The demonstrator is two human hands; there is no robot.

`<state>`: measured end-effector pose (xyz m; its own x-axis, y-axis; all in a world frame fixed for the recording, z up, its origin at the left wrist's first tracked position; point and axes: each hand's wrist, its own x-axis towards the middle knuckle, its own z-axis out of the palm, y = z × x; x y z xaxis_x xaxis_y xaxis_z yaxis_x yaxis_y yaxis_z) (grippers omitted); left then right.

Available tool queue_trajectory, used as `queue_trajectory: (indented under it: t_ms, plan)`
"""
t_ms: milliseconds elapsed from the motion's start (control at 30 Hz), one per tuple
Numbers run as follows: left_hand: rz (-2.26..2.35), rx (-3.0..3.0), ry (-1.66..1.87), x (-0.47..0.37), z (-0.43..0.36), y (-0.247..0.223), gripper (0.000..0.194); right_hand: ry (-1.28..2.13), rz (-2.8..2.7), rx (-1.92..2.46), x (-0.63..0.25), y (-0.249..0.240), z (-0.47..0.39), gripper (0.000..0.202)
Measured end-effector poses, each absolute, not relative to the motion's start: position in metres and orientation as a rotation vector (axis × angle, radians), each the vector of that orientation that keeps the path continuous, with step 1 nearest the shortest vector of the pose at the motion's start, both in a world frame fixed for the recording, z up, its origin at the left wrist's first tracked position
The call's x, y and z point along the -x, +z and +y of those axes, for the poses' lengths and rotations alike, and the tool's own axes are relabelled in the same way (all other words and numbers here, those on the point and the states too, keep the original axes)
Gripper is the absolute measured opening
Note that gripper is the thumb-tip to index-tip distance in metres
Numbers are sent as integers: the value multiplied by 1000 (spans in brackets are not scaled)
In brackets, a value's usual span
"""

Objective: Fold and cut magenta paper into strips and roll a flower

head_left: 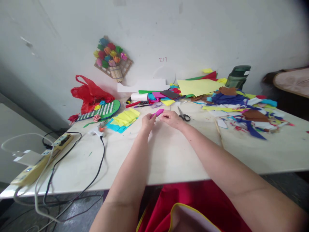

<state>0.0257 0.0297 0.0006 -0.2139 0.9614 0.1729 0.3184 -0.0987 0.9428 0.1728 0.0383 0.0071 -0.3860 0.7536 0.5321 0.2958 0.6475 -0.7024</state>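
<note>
Near the middle of the table, my left hand is closed on a small piece of magenta paper, which looks folded or rolled to a point. Close beside it, my right hand is pinched shut at the paper's right side. Whatever lies between those right fingertips is too small to make out. Black-handled scissors lie just right of my right hand. To the left of my left hand, yellow paper sheets rest on blue paper sheets.
A glue gun and a power strip with trailing cords lie left. Paper scraps heap at right by a green bottle. A red bag, pens and a phone sit at the back; a wooden stick lies right.
</note>
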Motion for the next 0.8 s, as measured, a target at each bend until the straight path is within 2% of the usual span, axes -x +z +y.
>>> queue_trajectory:
  t_ms: [100,233,467,633,800]
  plan:
    - [1565,-1418,1318,-27,29,1,15,755,-1902,674,-171,9,36,16]
    - [1558,-1417,1303,-27,30,2,29,984,-1767,668,-171,10,32,16]
    - [1276,-1335,1420,-31,27,0,22,1439,-1284,535,-168,4,34,26]
    - [1074,-1241,1459,-36,23,2,22,1575,-1011,505,-160,4,32,25]
    - [1142,-1327,1509,-38,24,2,42,1676,-888,533,-158,2,33,17]
